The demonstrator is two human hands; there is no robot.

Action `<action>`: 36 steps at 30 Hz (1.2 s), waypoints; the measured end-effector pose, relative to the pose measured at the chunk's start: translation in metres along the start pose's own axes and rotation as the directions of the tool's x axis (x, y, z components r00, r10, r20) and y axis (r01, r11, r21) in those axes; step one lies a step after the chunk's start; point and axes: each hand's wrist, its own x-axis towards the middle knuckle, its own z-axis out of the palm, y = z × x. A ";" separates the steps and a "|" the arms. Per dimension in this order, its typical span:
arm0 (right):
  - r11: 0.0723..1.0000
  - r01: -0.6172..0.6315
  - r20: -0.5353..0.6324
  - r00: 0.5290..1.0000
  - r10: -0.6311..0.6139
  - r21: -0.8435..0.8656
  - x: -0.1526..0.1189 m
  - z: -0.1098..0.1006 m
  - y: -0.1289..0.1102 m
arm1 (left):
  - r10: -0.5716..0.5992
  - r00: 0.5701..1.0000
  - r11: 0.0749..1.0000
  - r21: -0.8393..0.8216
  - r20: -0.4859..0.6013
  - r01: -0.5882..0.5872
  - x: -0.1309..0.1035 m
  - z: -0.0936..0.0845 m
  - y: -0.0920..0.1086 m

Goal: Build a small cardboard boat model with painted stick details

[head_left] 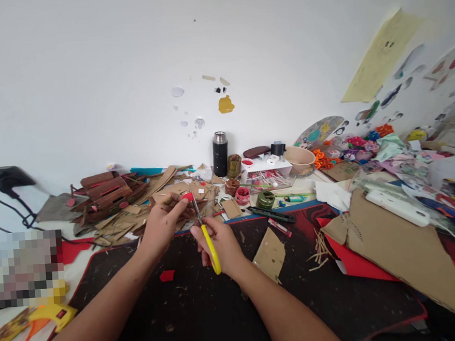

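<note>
My right hand [221,243] grips yellow-handled scissors [212,249], blades pointing up and away. The blade tips reach a small red piece [188,196] pinched in the fingertips of my left hand [163,224]. Both hands hover over a black desk mat [206,307]. A small red scrap [167,275] lies on the mat below my left hand.
Brown cardboard pieces [270,253] and a big sheet [404,251] lie right. A cardboard model and scraps [108,194] pile left. A black flask [220,154], jars, bowl [300,158], black cutter [273,214] and paper flowers stand behind. A yellow glue gun [52,315] lies left.
</note>
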 end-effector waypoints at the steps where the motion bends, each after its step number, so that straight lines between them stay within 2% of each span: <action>1: 1.000 0.000 0.000 1.000 0.000 -0.001 0.000 0.000 0.000 | -0.005 1.000 1.000 -0.010 0.000 0.005 0.000 0.000 0.000; 10: 1.000 -0.005 -0.001 1.000 0.005 0.017 -0.001 0.000 -0.002 | 0.025 1.000 1.000 0.015 -0.007 -0.025 0.001 0.001 -0.004; 19: 1.000 0.009 -0.010 1.000 -0.009 0.020 0.001 -0.001 0.005 | 0.023 1.000 1.000 -0.020 -0.008 -0.024 0.000 0.002 -0.007; 28: 0.999 -0.004 -0.060 0.998 0.001 -0.036 -0.001 -0.001 0.000 | -0.031 1.000 0.997 -0.069 0.002 0.031 -0.002 0.004 -0.002; 36: 0.998 -0.014 -0.088 0.996 0.008 -0.069 -0.003 0.001 -0.004 | -0.011 1.000 0.998 -0.058 0.017 0.012 -0.004 0.008 -0.006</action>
